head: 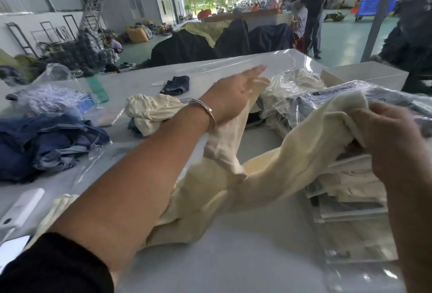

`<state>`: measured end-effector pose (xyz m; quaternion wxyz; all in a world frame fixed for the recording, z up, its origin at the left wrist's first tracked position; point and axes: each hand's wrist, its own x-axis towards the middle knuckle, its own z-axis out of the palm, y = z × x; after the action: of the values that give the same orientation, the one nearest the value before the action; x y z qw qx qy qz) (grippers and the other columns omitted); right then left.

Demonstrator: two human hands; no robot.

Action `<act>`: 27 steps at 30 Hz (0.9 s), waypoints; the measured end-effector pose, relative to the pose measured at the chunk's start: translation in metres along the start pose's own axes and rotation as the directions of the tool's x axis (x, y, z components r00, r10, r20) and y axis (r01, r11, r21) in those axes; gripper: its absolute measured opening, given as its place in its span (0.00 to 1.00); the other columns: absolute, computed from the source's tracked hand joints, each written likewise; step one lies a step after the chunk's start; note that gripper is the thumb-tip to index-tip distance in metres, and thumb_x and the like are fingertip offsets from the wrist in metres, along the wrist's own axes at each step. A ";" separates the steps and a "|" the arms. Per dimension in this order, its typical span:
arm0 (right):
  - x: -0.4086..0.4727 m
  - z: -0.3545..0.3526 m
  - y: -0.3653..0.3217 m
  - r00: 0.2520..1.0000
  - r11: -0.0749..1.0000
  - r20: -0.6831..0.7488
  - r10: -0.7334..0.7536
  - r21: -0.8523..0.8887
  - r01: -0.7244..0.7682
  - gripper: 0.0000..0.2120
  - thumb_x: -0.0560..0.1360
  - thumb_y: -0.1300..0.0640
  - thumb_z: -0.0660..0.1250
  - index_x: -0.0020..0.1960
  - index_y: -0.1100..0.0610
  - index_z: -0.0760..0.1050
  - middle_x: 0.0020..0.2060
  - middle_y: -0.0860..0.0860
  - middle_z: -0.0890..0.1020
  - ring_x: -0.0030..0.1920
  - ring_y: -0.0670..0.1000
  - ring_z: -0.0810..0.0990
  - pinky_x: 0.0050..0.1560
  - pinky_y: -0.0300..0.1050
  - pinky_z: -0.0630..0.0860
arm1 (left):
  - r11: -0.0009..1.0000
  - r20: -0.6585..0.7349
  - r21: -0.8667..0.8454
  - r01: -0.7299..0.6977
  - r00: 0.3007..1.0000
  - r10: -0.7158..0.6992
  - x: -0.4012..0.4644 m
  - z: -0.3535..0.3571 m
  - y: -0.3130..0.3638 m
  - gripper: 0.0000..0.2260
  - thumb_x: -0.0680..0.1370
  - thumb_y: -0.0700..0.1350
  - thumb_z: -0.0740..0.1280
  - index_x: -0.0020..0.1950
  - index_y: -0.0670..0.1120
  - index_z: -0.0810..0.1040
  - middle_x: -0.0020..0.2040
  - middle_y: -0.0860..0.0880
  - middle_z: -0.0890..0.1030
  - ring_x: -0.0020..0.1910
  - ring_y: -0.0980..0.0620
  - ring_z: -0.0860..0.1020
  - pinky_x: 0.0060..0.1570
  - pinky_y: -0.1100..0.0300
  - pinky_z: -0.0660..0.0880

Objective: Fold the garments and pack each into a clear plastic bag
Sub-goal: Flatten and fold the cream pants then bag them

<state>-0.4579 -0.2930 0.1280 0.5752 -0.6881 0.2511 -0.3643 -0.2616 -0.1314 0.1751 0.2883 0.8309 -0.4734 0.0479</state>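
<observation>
A cream garment point(268, 175) hangs stretched above the white table point(233, 264) between both hands. My left hand point(236, 93) reaches forward at the centre; one end of the cloth hangs from under its palm, the forefingers stretched out. My right hand point(392, 138) grips the other bunched end at the right. A stack of bagged cream garments point(346, 201) lies flat under my right hand. More bagged garments point(294, 86) are heaped behind it. A large clear plastic bag point(233, 63) lies at the table's far side.
A second loose cream garment point(149, 112) lies mid-table, a denim pile point(46, 143) at the left with crumpled clear bags point(53, 98) behind it. A small denim piece point(176, 85) sits farther back. A white device point(23, 206) lies near the left edge. A person point(312, 7) stands in the background.
</observation>
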 end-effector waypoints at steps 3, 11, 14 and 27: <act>0.004 0.005 0.010 0.997 0.944 0.072 0.024 -0.330 0.001 0.03 0.72 0.64 0.68 0.40 0.62 0.80 0.36 0.65 0.82 0.38 0.65 0.81 0.45 0.64 0.79 | 0.907 -0.019 0.386 0.167 0.985 -0.173 0.001 0.018 -0.002 0.19 0.77 0.42 0.61 0.69 0.44 0.69 0.50 0.42 0.79 0.47 0.44 0.78 0.40 0.57 0.69; 0.006 -0.009 0.056 0.805 0.844 0.427 0.413 0.152 -0.514 0.25 0.67 0.61 0.70 0.63 0.52 0.73 0.42 0.59 0.84 0.28 0.51 0.79 0.24 0.39 0.75 | 0.923 0.182 0.229 0.308 0.918 -0.352 -0.007 0.086 -0.001 0.24 0.76 0.64 0.60 0.31 0.45 0.70 0.31 0.48 0.72 0.39 0.43 0.75 0.37 0.58 0.67; 0.011 -0.007 0.073 0.763 0.704 0.489 0.423 0.353 -0.617 0.26 0.66 0.67 0.63 0.63 0.51 0.73 0.44 0.63 0.84 0.20 0.42 0.64 0.23 0.33 0.60 | 0.903 0.270 0.118 0.412 0.862 -0.429 -0.004 0.113 0.010 0.33 0.76 0.68 0.55 0.51 0.38 0.79 0.51 0.39 0.80 0.54 0.40 0.78 0.47 0.57 0.68; -0.037 0.022 0.146 0.679 0.619 0.237 0.695 0.284 -0.732 0.13 0.69 0.53 0.75 0.36 0.62 0.79 0.28 0.57 0.79 0.28 0.56 0.79 0.30 0.45 0.77 | 0.554 0.473 -0.491 0.672 0.740 -0.479 -0.079 0.198 -0.005 0.15 0.76 0.53 0.70 0.46 0.41 0.79 0.42 0.46 0.80 0.37 0.51 0.75 0.34 0.64 0.70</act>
<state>-0.4522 -0.2821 -0.0234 0.7988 -0.4332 0.4031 -0.1086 -0.3395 -0.1734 -0.0190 0.4785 0.7891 -0.1945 -0.3325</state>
